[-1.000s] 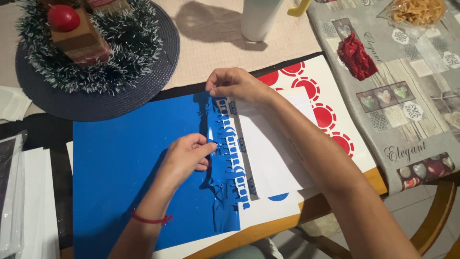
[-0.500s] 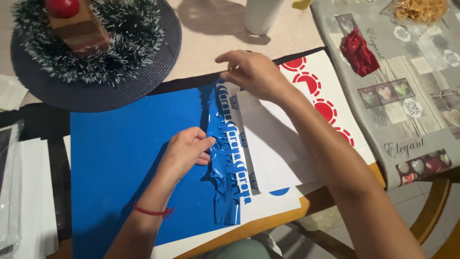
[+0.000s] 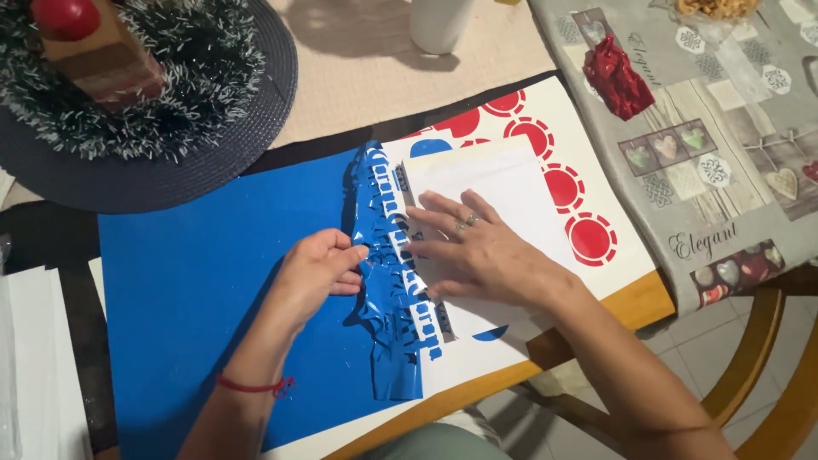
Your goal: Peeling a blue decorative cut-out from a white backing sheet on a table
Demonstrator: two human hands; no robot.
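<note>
left hand [image 3: 317, 271] pinching blue vinyl [image 3: 388, 281] — right hand [image 3: 477, 247] flat

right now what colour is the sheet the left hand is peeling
Blue; the sheet under the left hand shows best in the head view.

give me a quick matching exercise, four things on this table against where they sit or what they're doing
Things:
1. left hand
2. right hand
3. tinsel wreath
4. red circles

Places or states:
a. on the round dark placemat, far left
b. pinching the crumpled blue vinyl strip
c. printed on the white sheet, right of the hands
d. pressed flat on the white paper

Pairs: 1-b, 2-d, 3-a, 4-c
</note>
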